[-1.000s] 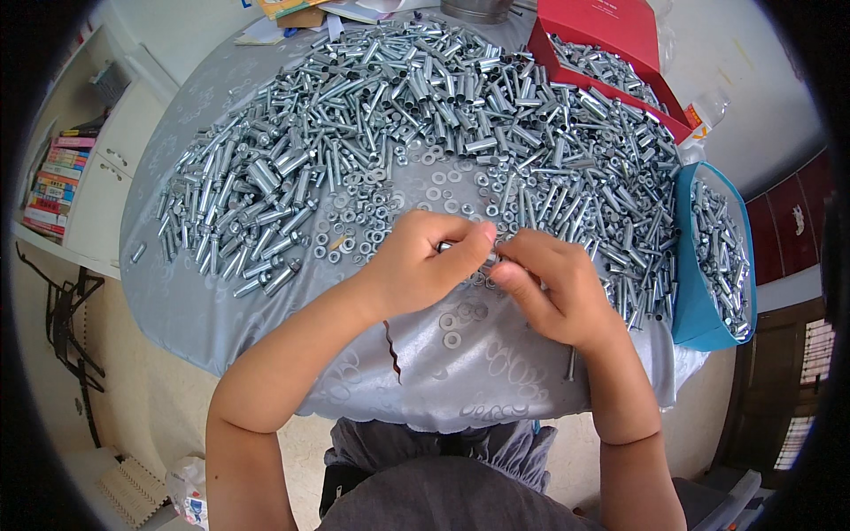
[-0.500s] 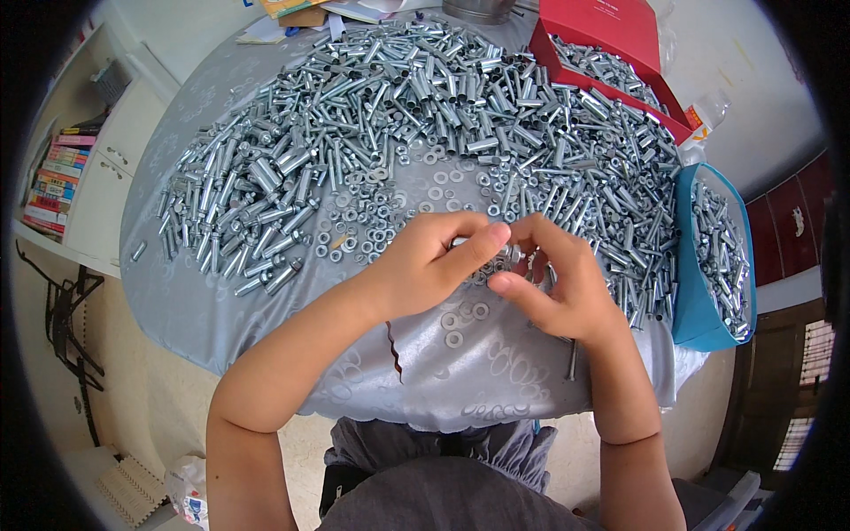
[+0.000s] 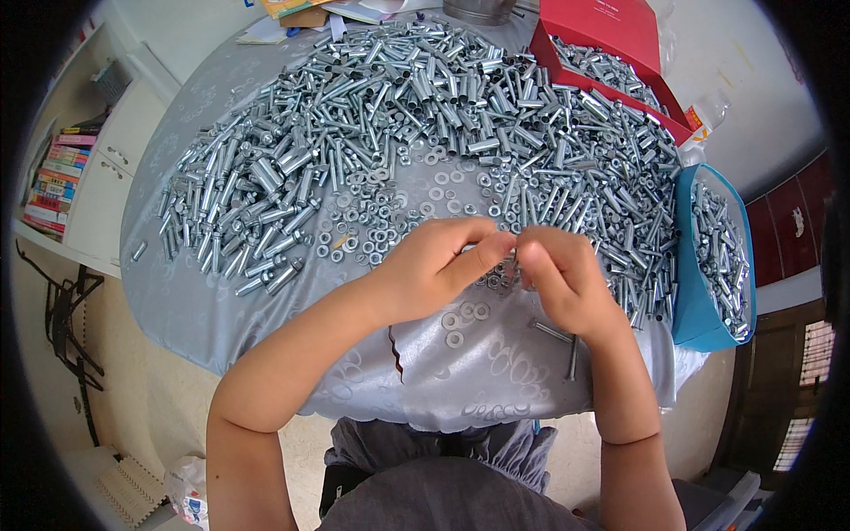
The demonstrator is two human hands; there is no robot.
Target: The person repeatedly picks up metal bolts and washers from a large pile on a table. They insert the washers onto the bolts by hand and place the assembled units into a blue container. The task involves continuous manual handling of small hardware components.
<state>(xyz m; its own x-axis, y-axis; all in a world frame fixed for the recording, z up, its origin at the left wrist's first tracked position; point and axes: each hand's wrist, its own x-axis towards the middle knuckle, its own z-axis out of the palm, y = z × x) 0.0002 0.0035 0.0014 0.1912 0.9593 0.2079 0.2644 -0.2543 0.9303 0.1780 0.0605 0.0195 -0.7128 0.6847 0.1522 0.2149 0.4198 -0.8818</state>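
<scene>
Fingers (image 3: 546, 281) of both hands (image 3: 423, 273) pinch a metal piece (image 3: 513, 255) over grey tablecloth (image 3: 195, 310), bookshelf (image 3: 96, 212) left.

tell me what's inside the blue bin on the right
The blue bin holds a heap of silvery metal pieces, many long and thin like bolts. Only the top layer shows; anything deeper, and the bottom, is covered.

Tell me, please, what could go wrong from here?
The left hand and right hand mostly hide the small metal part between them; it might slip out unnoticed. The right forearm could knock the long bolt beside it off the table. The loose washers could scatter if brushed.
</scene>
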